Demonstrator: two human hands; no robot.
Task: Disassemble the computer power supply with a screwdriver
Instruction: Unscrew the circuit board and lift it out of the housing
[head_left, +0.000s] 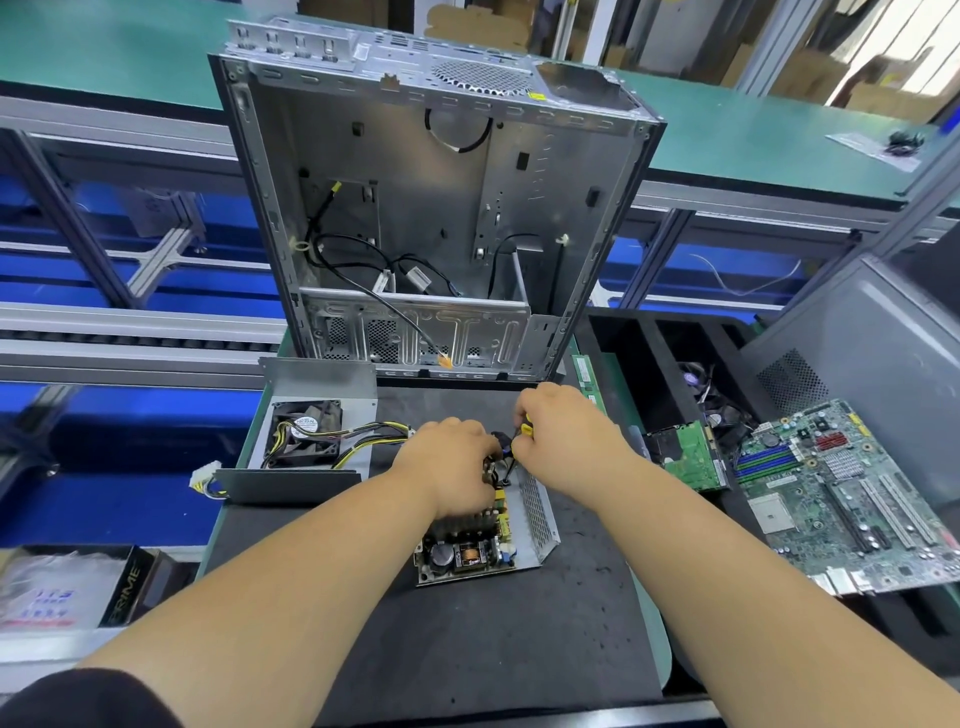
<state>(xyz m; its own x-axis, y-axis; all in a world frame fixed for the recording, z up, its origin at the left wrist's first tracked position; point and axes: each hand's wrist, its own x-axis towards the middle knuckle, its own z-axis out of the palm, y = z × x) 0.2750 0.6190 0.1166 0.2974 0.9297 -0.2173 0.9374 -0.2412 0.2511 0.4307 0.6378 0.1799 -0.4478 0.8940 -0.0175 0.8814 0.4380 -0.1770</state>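
Note:
The opened power supply (535, 514) lies on the black mat, its circuit board (465, 553) with capacitors and a coil exposed and a perforated metal wall on the right. My left hand (452, 467) rests on the board's far end, fingers curled over components there. My right hand (558, 431) grips a yellow-and-black screwdriver (525, 430), whose tip points down into the far right corner of the board. The removed cover with its fan (304, 434) and yellow-black cables sits to the left.
An empty computer case (431, 208) stands upright behind the mat. A motherboard (852, 493) and a green drive board (685, 454) lie at the right over a black bin. A box sits at the lower left.

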